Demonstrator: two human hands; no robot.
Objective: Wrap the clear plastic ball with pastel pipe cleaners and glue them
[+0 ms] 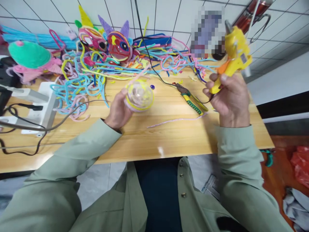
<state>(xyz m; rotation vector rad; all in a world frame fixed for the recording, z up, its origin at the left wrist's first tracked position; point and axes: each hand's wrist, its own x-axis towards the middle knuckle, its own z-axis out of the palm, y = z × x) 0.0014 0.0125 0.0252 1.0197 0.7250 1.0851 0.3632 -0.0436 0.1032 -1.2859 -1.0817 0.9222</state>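
My left hand (118,111) grips a clear, rounded plastic piece (139,95) ringed with yellow and pale pink pipe cleaner, a little above the table. A pale pink strand sticks up from its far side. In my right hand (230,93) is a yellow hot glue gun (238,50), held raised by its handle, its dark nozzle pointing up and away. Pliers with green and yellow handles (191,101) lie on the wood between my hands. Nearer me lies a single pale pink pipe cleaner (176,120). A small dark blue bead-like piece (152,87) rests beside the plastic piece.
Tangled pipe cleaners (79,75) cover the back and left of the table (135,138). Two colourful masks (119,46) and a green-and-pink fuzzy piece (31,54) stand behind. A white power strip (44,106) with cables sits left. A black cord (147,48) hangs down across the middle.
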